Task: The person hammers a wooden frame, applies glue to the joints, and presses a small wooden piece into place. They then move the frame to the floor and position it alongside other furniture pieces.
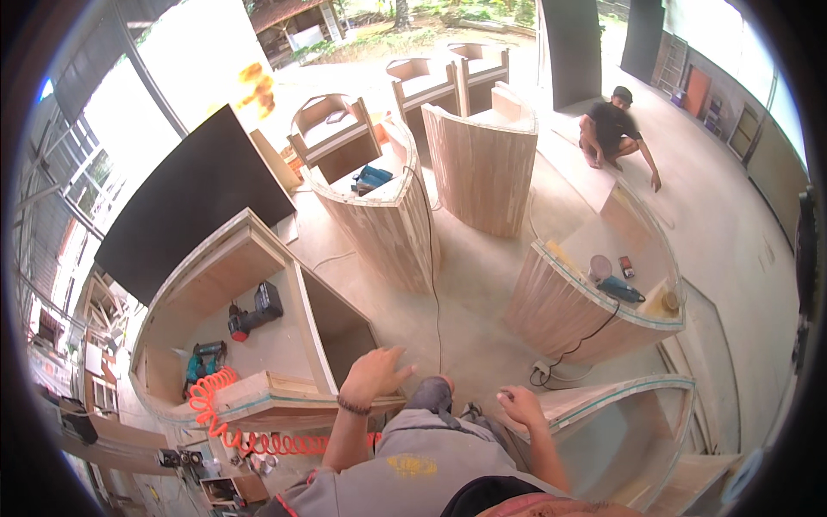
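My left hand point(376, 374), with a dark bracelet at the wrist, is empty, its fingers spread. It is over the near right corner of a curved wooden cabinet point(320, 332). Inside that cabinet lie a black and red cordless drill point(251, 317) and a teal power tool point(205, 362). An orange coiled air hose point(284, 444) runs from there past my left forearm. My right hand point(520, 407) has its fingers curled, with nothing visible in them. Close by on its right is the edge of another curved cabinet point(594, 403). No contact with either cabinet can be made out.
More curved cabinets stand ahead, one bearing a blue power tool point(372, 179). The right-hand cabinet point(573, 297) holds a blue corded tool point(620, 289) and a tape roll point(663, 303). Cables point(437, 319) cross the floor. A person point(613, 129) squats at far right. A black panel point(198, 202) leans at left.
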`<state>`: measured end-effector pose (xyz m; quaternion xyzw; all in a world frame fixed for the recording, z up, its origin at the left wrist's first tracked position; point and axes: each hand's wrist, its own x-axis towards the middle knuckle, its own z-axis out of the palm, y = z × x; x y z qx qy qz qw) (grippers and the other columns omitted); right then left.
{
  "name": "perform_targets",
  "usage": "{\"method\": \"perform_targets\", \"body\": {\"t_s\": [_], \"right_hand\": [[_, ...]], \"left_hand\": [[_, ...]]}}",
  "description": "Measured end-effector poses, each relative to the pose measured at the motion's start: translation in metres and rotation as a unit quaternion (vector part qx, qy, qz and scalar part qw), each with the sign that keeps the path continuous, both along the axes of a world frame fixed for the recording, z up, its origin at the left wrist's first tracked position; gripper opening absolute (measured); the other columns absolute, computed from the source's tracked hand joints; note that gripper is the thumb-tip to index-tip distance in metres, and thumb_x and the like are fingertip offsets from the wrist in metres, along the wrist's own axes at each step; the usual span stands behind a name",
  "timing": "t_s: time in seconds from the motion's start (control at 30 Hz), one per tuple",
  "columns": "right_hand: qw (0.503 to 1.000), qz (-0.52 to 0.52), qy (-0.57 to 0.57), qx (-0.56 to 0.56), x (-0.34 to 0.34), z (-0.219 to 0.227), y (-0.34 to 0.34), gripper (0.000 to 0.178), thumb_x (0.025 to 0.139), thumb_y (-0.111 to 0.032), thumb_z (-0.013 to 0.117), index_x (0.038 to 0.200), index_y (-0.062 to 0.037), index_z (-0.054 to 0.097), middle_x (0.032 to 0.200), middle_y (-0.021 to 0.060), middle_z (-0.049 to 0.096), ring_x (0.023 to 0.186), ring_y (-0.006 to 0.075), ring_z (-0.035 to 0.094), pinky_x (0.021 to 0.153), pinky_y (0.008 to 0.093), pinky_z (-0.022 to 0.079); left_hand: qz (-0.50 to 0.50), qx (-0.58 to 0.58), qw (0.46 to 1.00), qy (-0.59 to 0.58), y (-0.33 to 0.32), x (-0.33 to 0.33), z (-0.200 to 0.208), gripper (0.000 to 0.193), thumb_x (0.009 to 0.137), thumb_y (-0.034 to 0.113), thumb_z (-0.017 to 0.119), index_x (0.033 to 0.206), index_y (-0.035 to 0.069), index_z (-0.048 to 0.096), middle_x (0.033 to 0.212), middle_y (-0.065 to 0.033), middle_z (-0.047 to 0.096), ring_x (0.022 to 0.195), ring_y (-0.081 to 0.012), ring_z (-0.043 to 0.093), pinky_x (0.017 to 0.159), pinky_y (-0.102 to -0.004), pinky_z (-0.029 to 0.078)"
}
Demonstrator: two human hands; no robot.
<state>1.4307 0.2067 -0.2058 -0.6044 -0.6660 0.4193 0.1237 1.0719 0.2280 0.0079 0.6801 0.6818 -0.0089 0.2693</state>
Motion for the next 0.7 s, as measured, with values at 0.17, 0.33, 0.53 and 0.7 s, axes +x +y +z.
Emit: {"method": "perform_targets", "body": {"t_s": [0.17, 0.33, 0.53, 0.7], "right_hand": [[0.999, -0.010, 0.039, -0.023, -0.004, 0.005, 0.034, 0.040, 0.094, -0.032, 0.068, 0.121, -0.0036, 0.074, 0.112, 0.0225, 0.074, 0.102, 0.0354, 0.072, 0.091, 0.0421, 0.056], [0.999, -0.016, 0.038, -0.023, -0.011, 0.029, 0.088, 0.038, 0.094, -0.030, 0.067, 0.123, -0.0057, 0.073, 0.111, 0.0216, 0.072, 0.102, 0.0362, 0.071, 0.092, 0.0451, 0.055], [0.981, -0.094, 0.067, 0.159, -0.023, 0.053, 0.192, 0.031, 0.091, -0.020, 0.072, 0.117, -0.0030, 0.074, 0.111, 0.0189, 0.071, 0.106, 0.0355, 0.068, 0.095, 0.0438, 0.053], [0.922, -0.197, -0.017, 0.332, -0.036, 0.060, 0.308, 0.034, 0.089, -0.011, 0.071, 0.122, -0.0023, 0.069, 0.119, 0.0199, 0.062, 0.115, 0.0393, 0.059, 0.100, 0.0461, 0.049]], "left_hand": [[-0.026, 0.013, 1.000, -0.012, 0.055, 0.021, -0.001, 0.063, 0.099, 0.052, 0.061, 0.140, 0.004, 0.060, 0.126, -0.0232, 0.069, 0.121, -0.0393, 0.064, 0.102, -0.0470, 0.051], [-0.030, -0.012, 0.999, -0.044, 0.114, 0.020, -0.019, 0.063, 0.098, 0.053, 0.061, 0.142, 0.007, 0.060, 0.130, -0.0219, 0.068, 0.122, -0.0377, 0.064, 0.103, -0.0459, 0.051], [-0.035, -0.074, 0.996, -0.047, 0.209, -0.012, -0.077, 0.065, 0.097, 0.054, 0.062, 0.143, 0.008, 0.060, 0.132, -0.0232, 0.068, 0.125, -0.0380, 0.063, 0.105, -0.0464, 0.050], [-0.004, -0.053, 0.998, -0.020, 0.317, -0.054, -0.120, 0.061, 0.097, 0.054, 0.063, 0.138, 0.009, 0.062, 0.127, -0.0223, 0.070, 0.121, -0.0393, 0.065, 0.101, -0.0490, 0.053]]}}
